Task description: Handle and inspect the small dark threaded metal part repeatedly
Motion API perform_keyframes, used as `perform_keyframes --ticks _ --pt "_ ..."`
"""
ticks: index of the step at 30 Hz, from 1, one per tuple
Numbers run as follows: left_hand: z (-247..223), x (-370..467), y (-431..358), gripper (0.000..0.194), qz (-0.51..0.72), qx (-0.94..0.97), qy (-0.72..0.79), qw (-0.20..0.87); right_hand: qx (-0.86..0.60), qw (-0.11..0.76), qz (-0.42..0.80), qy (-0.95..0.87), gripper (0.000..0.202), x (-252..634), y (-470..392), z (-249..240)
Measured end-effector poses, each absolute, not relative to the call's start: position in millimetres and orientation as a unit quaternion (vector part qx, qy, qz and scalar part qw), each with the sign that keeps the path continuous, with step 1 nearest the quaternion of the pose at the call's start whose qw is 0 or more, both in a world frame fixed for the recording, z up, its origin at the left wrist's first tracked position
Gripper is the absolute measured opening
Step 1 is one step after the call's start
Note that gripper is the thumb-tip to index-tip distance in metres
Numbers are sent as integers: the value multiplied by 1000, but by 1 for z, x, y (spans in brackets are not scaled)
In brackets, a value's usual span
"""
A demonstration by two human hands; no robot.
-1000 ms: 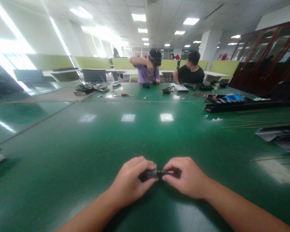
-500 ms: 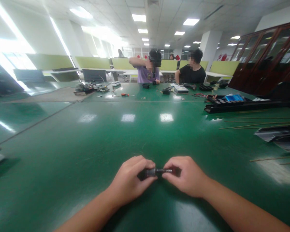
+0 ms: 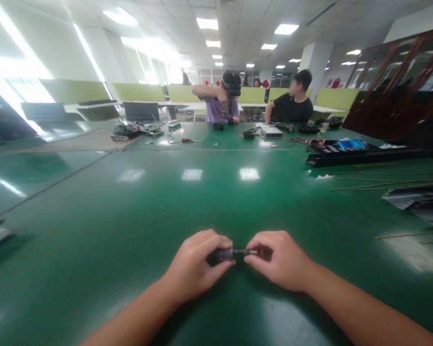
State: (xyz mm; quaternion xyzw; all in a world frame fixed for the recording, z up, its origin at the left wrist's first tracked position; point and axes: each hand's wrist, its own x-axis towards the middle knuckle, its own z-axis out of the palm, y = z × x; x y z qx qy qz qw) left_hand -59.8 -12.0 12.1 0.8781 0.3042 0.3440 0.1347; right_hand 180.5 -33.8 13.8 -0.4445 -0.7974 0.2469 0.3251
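Near the front of the green table (image 3: 159,202), my left hand (image 3: 202,262) is closed round a dark cylindrical part (image 3: 226,254). A thin dark shaft with a metallic tip (image 3: 247,252) runs from that cylinder toward the right. My right hand (image 3: 283,259) pinches the shaft's right end between thumb and fingertips. The two hands face each other with a small gap, bridged by the shaft. Something reddish and dark inside my right hand is mostly hidden by the fingers.
A red screwdriver (image 3: 188,140) lies at the far side. Black trays (image 3: 364,156) with a blue item, thin rods (image 3: 393,182) and dark panels (image 3: 418,199) are on the right. Two people (image 3: 222,109) (image 3: 292,109) sit across the table.
The person in black across the table has shifted slightly to the right. Both my hands keep their grip, and the view has moved only a little.
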Motion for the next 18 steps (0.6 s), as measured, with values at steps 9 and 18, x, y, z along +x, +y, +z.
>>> perform_keyframes --ticks 9,18 --pt "13 -61 -12 18 346 877 305 134 -446 329 245 -796 3 181 -33 14" --pt "14 -61 -10 15 349 874 310 138 -451 330 253 -789 3 181 -32 15"
